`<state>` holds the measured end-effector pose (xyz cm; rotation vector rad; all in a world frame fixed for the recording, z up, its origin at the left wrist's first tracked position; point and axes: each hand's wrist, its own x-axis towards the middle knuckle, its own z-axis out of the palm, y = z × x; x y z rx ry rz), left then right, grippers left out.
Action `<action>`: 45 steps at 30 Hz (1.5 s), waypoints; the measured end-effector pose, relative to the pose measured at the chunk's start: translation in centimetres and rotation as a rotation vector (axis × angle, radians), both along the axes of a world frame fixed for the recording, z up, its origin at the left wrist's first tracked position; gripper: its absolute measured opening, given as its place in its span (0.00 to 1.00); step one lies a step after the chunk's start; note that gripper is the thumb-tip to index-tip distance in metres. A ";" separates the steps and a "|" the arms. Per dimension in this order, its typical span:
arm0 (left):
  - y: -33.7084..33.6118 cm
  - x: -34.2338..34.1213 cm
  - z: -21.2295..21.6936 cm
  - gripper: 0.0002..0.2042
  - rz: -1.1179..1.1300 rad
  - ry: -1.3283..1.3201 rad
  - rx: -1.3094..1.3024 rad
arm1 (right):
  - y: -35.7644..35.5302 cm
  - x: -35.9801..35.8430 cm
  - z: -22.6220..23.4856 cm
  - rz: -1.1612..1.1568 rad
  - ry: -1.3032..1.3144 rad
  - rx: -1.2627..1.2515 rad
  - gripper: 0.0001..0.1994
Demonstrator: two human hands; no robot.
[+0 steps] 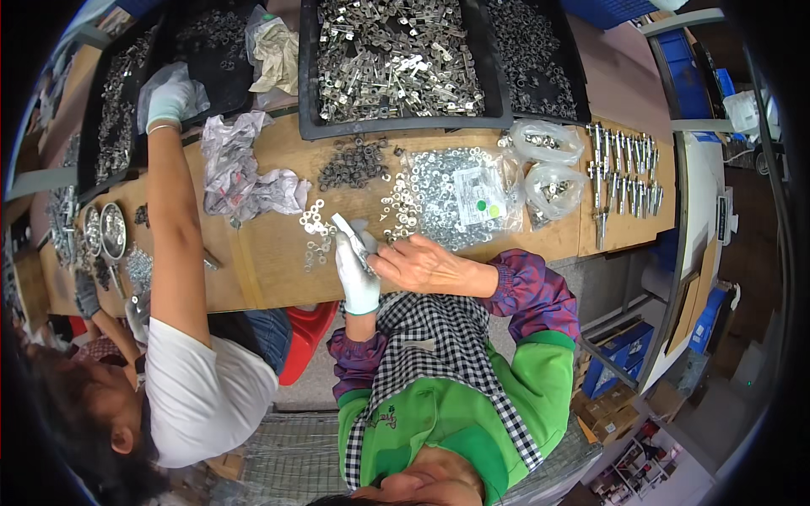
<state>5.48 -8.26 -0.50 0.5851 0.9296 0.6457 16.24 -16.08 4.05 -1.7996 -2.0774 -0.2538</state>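
My left hand [359, 282], in a white glove, is closed around a slim, pale metal piece [342, 225] that sticks up past the fingers. My right hand [422, 266] is bare and bent in against the left, its fingertips pinched together there; what they grip is hidden. Just beyond both hands lie loose silver washers [315, 221], with more brass-toned and silver rings [396, 207] to the right. A clear bag of washers [439, 190] rests beside them. Dark nuts or rings [354, 163] form a heap behind.
A black tray [310, 126] full of metal brackets stands at the back. Finished-looking bolts [620, 169] line up in rows at the right. Two small plastic bags [553, 181] hold parts. Crumpled paper [240, 169] lies left. A co-worker's gloved hand [171, 99] reaches into another tray.
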 end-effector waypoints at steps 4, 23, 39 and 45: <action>0.0 -0.4 -0.6 0.22 -0.019 -0.018 -0.022 | -0.3 -0.3 0.1 -0.013 -0.157 -0.026 0.05; -0.1 -1.0 -1.9 0.22 -0.098 -0.050 -0.005 | -0.7 0.5 -0.4 -0.027 -0.072 -0.129 0.13; -0.1 -0.3 -1.5 0.21 -0.070 -0.078 -0.019 | -0.5 0.4 -0.9 -0.034 -0.058 -0.116 0.17; 0.0 -0.1 -1.4 0.21 -0.090 -0.031 -0.003 | -0.3 1.1 -0.6 -0.025 0.001 -0.097 0.15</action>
